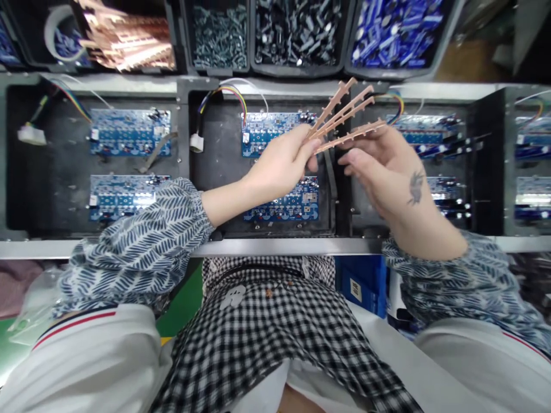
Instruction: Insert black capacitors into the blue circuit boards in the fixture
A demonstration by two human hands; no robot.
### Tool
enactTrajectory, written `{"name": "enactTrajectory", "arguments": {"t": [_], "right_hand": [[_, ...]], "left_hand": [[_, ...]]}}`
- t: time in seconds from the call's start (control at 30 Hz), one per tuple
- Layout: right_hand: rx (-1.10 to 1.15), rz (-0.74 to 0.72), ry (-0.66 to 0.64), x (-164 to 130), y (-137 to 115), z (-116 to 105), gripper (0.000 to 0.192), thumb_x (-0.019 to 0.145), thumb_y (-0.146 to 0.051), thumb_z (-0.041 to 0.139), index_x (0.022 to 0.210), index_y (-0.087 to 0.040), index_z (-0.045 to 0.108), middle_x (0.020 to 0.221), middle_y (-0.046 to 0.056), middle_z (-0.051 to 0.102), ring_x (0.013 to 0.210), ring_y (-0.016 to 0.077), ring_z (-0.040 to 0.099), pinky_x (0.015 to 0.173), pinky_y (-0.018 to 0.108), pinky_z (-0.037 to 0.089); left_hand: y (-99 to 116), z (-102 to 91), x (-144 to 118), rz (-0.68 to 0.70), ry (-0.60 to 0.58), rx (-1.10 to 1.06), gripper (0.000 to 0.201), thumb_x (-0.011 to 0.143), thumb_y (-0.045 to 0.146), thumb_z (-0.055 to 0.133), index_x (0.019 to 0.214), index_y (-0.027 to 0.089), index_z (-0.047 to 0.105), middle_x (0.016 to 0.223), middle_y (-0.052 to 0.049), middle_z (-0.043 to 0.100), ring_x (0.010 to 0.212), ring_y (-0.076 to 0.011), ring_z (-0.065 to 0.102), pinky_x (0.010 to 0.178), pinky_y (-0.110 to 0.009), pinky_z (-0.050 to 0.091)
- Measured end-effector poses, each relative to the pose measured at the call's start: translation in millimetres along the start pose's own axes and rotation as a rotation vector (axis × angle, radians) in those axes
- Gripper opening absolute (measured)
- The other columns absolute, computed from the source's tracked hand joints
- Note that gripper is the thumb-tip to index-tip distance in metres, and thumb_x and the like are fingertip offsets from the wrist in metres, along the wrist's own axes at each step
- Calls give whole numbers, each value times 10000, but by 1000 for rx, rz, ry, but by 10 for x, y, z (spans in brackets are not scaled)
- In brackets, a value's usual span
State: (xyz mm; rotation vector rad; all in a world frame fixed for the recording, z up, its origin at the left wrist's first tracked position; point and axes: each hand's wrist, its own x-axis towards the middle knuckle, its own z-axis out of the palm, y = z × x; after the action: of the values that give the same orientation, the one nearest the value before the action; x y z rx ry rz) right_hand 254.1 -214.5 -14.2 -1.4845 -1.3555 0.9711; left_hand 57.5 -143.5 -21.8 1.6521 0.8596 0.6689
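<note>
A fan of several thin, notched copper strips [340, 112] is pinched in my left hand [279, 155], thumb pressed over their near ends. The strips spread up and to the right, one lower than the others. My right hand [391, 172] is beside that lowest strip, fingers half curled and thumb apart from them. The strip crosses in front of its fingers; whether they touch it I cannot tell. Beneath my left hand, blue circuit boards [279, 215] lie in a black tray [215, 195], one upper and one lower, partly hidden by my hand and forearm.
Behind the trays stand bins of copper strips [138, 40], screws [219, 37], dark metal parts [297, 34] and blue capacitors [396, 34]. Another black tray [47, 189] with boards is at left. Wires end in white connectors [197, 143]. A metal rail [284, 247] runs along the front.
</note>
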Motion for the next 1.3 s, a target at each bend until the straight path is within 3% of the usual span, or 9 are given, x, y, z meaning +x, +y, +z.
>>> {"name": "enactTrajectory", "arguments": {"t": [0.27, 0.37, 0.47, 0.53, 0.6, 0.73, 0.9, 1.07, 1.3], "right_hand": [[152, -17, 42, 194, 33, 402, 285, 894, -575, 659, 1065, -351, 620, 1060, 26, 713, 1049, 255, 691, 839, 432, 606], [238, -60, 147, 265, -70, 530, 197, 865, -474, 727, 982, -350, 628, 990, 4, 714, 945, 236, 700, 869, 438, 594], [249, -227, 206, 381, -300, 507, 95, 893, -397, 696, 977, -364, 668, 893, -8, 689, 841, 221, 692, 793, 412, 581], [-25, -375, 150, 500, -464, 439, 156, 960, -368, 596, 1065, -349, 709, 929, 18, 695, 869, 233, 691, 818, 419, 562], [-504, -455, -40, 648, -561, 409, 262, 992, -326, 520, 1111, -272, 746, 1042, 82, 723, 1020, 281, 681, 958, 460, 517], [-987, -333, -405, 929, -458, 603, 326, 964, -259, 510, 1201, -180, 720, 1154, 146, 733, 1090, 327, 666, 993, 488, 490], [-1018, -275, -478, 1080, -125, 822, 272, 968, -271, 477, 1052, -202, 726, 1099, 142, 722, 1056, 331, 643, 928, 507, 491], [-844, -340, -455, 1084, 14, 718, 243, 977, -387, 458, 983, -340, 696, 1047, 72, 724, 1006, 319, 608, 932, 553, 475], [-788, -357, -456, 1145, 91, 710, 250, 946, -398, 494, 881, -267, 698, 1013, 101, 732, 1023, 334, 615, 931, 556, 479]], "left_hand": [[73, -53, -23, 24, 43, 148, 125, 1066, 270, 463, 992, 209, 543, 720, 9, 635, 652, -152, 670, 690, -271, 516], [129, -263, 38, 126, 153, 373, 66, 1057, 237, 455, 1037, 214, 513, 802, -13, 686, 637, -158, 658, 669, -295, 494], [210, -605, 111, 282, 340, 254, 120, 1062, 210, 384, 1013, 243, 489, 881, 2, 694, 627, -121, 636, 614, -289, 504], [292, -867, 113, 343, 413, 75, 181, 1070, 191, 381, 985, 271, 519, 870, 29, 687, 608, -90, 605, 583, -264, 516], [389, -1097, 33, 334, 426, -20, 203, 1076, 194, 431, 942, 265, 566, 831, 39, 678, 605, -77, 584, 538, -244, 479], [496, -1331, -368, 295, 453, -33, 169, 1063, 246, 521, 972, 225, 662, 810, 30, 632, 579, -60, 559, 459, -218, 295], [253, -1341, -740, 215, 488, -69, 170, 1017, 383, 614, 940, 248, 683, 778, 28, 690, 497, -58, 465, 425, -266, 306], [-124, -1241, -547, -33, 369, 56, 284, 1047, 503, 466, 1000, 281, 637, 858, -4, 738, 581, -118, 622, 532, -298, 505], [-366, -1020, -378, -55, 348, 20, 282, 1046, 494, 454, 1032, 270, 624, 890, -33, 750, 686, -136, 686, 585, -246, 528]]}}
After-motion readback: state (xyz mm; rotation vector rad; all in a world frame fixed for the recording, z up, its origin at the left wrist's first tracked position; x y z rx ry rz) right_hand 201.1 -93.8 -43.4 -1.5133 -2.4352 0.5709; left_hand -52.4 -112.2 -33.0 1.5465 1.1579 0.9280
